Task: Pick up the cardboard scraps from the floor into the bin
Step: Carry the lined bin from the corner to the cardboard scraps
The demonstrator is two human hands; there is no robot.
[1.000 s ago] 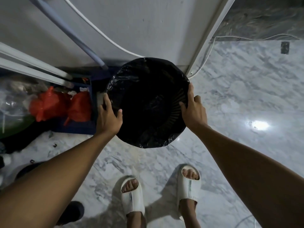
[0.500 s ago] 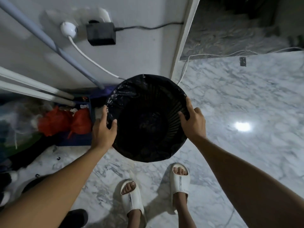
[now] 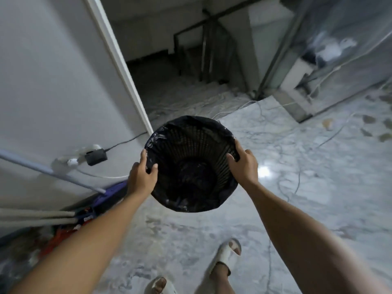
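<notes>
Both hands hold the bin (image 3: 192, 164) in mid-frame, above the marble floor (image 3: 297, 198). The left hand (image 3: 141, 179) grips the rim on the bin's left side, thumb hooked inside over the black liner (image 3: 161, 132) and fingers outside. The right hand (image 3: 244, 164) grips the rim on the right side the same way, thumb inside and fingers wrapped over the edge. The bin is a dark slatted basket, its mouth tilted toward the camera; its bottom looks dark and what lies in it cannot be told. Brownish scraps (image 3: 370, 126) lie on the floor at the far right of the frame, well apart from the bin. White cables (image 3: 282, 149) trail across the floor right of centre. On the wall at the left, a black adapter (image 3: 95, 157) sits in a socket. Two feet in white slides (image 3: 228, 256) show at the bottom edge.
</notes>
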